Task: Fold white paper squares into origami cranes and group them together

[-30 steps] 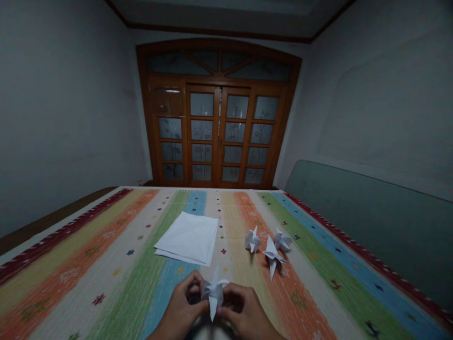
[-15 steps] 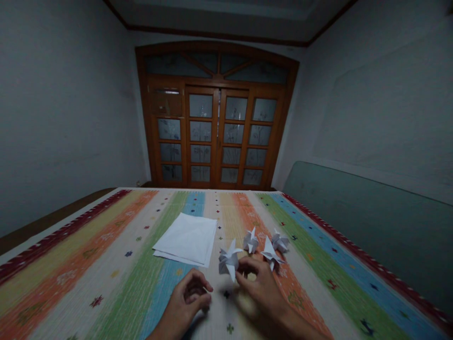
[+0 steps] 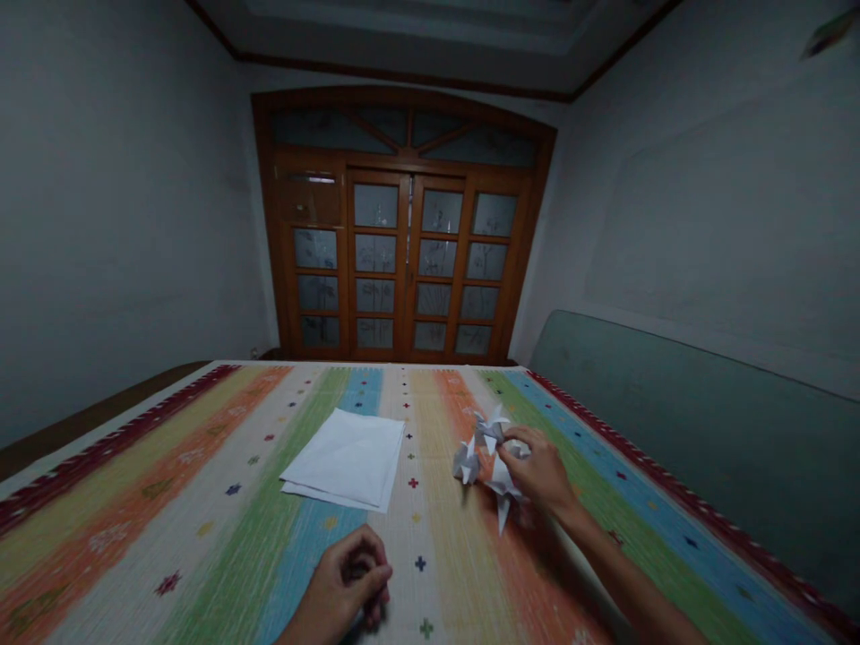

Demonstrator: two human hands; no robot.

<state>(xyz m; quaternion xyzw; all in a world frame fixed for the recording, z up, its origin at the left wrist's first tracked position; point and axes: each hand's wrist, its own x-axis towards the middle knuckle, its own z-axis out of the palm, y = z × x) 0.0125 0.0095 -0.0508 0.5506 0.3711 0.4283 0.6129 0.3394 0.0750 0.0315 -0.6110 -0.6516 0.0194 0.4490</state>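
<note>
Several white folded paper cranes lie on a striped woven cloth (image 3: pixel 202 528), partly bunched together. One origami crane (image 3: pixel 466 464) stands at the left of the group, and another (image 3: pixel 503 491) lies below my right hand (image 3: pixel 541 470). The fingers of that hand curl over a third crane (image 3: pixel 490 428) at the far side, and I cannot tell if they grip it. My left hand (image 3: pixel 353 573) rests near the cloth's near side, curled, with nothing in it. A stack of white paper sheets (image 3: pixel 342 459) lies left of the cranes, beyond my left hand.
The cloth has multicoloured stripes and a red border. A grey-green padded panel (image 3: pixel 672 430) runs along its right side, and a dark wooden edge (image 3: pixel 100 417) along its left. A wooden glazed double door (image 3: pixel 403 260) stands beyond its far end.
The crane once near my right hand now sits on the cloth at the group's left. My right hand has moved right and farther away, onto the other cranes. My left hand has drawn nearer and curled.
</note>
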